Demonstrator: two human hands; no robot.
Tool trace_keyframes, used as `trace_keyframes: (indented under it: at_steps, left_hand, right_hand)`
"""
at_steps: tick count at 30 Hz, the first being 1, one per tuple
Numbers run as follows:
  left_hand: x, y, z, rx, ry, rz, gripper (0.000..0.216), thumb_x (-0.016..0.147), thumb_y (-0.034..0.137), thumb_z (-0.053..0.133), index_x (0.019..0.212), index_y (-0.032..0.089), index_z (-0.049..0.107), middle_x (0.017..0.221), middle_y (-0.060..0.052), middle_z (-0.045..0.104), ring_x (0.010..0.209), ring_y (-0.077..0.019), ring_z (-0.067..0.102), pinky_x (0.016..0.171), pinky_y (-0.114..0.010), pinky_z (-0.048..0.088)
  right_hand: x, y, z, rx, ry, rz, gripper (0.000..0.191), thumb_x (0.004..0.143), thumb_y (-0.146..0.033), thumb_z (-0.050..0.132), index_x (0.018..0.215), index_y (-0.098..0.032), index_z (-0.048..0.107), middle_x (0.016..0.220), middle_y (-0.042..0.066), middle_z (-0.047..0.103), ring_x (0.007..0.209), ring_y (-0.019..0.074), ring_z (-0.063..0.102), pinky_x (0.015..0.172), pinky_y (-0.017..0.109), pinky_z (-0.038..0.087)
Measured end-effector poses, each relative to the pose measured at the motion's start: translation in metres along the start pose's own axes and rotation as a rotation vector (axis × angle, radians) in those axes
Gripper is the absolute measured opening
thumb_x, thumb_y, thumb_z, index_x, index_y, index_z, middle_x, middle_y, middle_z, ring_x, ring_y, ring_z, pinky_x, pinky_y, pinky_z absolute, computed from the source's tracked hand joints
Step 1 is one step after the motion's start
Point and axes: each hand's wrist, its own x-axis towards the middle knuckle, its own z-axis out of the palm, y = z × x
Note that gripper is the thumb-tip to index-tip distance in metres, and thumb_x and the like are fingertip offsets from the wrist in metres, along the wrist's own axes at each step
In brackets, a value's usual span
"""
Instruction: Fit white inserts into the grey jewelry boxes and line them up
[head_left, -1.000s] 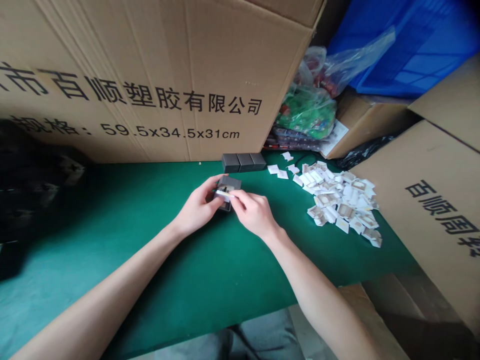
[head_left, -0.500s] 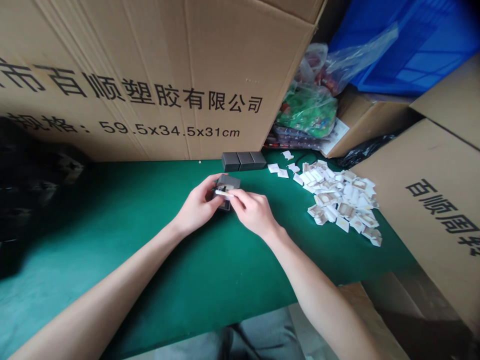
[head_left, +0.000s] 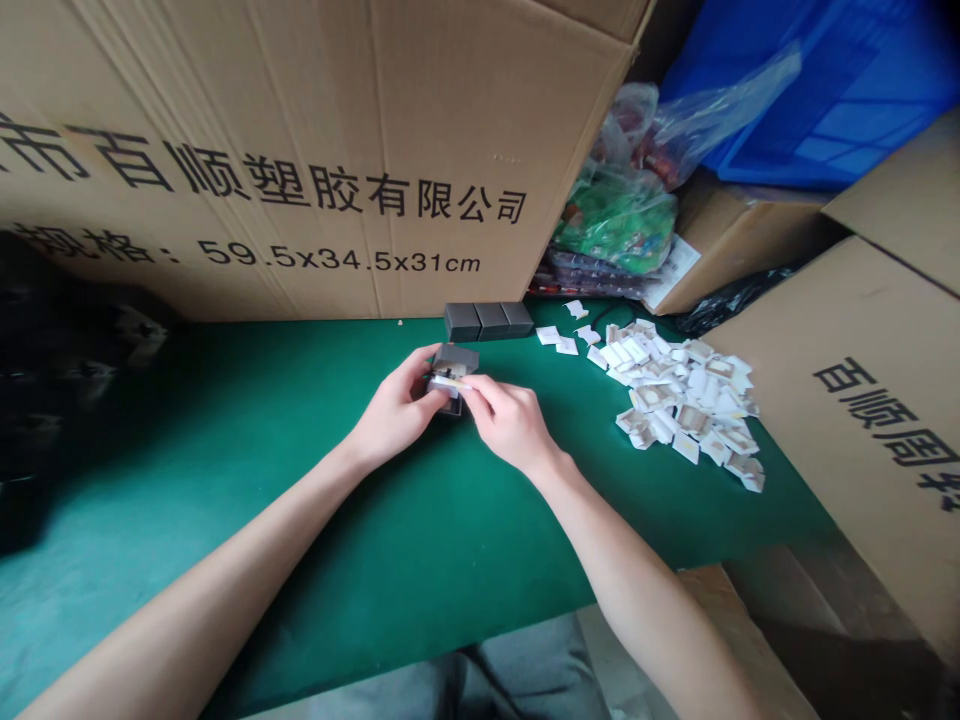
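Head view: at the centre of the frame, just above the green table (head_left: 300, 520), the left hand (head_left: 394, 412) has its grip wrapped round a small grey box (head_left: 455, 359), whose lid tips up toward the top of the frame. The right hand (head_left: 511, 425) has its grip pinching a white card (head_left: 448, 383) at the box's mouth. Card and box touch, but fingers hide how far in the card sits. The main risk, as I judge it, is a skewed card: pushed at an angle it could buckle or catch on the rim. A hard push against a loosely held box could also twist it out of the left fingers. Just beyond, three closed boxes (head_left: 489, 320) stand in a row against a big carton (head_left: 300, 130), near enough for a jolted hand to knock them. Right of centre lies a pile (head_left: 679, 400) of loose cards, which a sweeping right forearm could scatter.
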Motion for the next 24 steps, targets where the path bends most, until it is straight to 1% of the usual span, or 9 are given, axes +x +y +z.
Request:
trace_keyframes:
  at_steps: [5,14,20,24]
  left_hand:
    - [0.0001,-0.0010,-0.0004,0.007,-0.004,0.000,0.051,0.084,0.020,0.064,0.134,0.016,0.056,0.116,-0.009,0.070,0.095,-0.0199,0.065,0.083,-0.034,0.056]
    - [-0.0004,-0.0026,-0.0003,0.026,-0.018,0.009,0.050,0.086,0.021,0.063,0.136,0.017,0.055,0.116,-0.009,0.069,0.095,-0.0209,0.066,0.084,-0.036,0.058]
    - [-0.0005,-0.0055,-0.0013,0.075,-0.024,0.028,0.054,0.086,0.020,0.062,0.139,0.017,0.055,0.119,-0.011,0.069,0.097,-0.0221,0.066,0.085,-0.037,0.059]
    - [-0.0008,-0.0048,-0.0007,0.069,-0.022,0.023,0.053,0.086,0.020,0.062,0.138,0.017,0.055,0.118,-0.011,0.069,0.097,-0.0222,0.066,0.085,-0.037,0.058]
  right_hand:
    - [0.0008,0.0003,-0.0002,0.000,-0.011,0.009,0.029,0.107,-0.030,0.043,0.110,-0.019,0.070,0.090,0.006,0.079,0.076,0.0160,0.074,0.072,0.024,0.053]
    - [0.0005,0.0006,-0.0006,0.010,-0.013,0.010,0.031,0.108,-0.032,0.041,0.108,-0.019,0.069,0.086,0.005,0.078,0.072,0.0158,0.072,0.069,0.024,0.052]
    - [0.0004,0.0001,0.0001,0.023,-0.061,0.021,0.032,0.108,-0.033,0.039,0.110,-0.020,0.067,0.088,0.004,0.078,0.073,0.0161,0.073,0.067,0.023,0.050]
    - [0.0006,-0.0007,-0.0004,0.047,-0.030,0.015,0.032,0.108,-0.033,0.038,0.107,-0.019,0.067,0.083,0.004,0.076,0.069,0.0150,0.070,0.066,0.023,0.049]
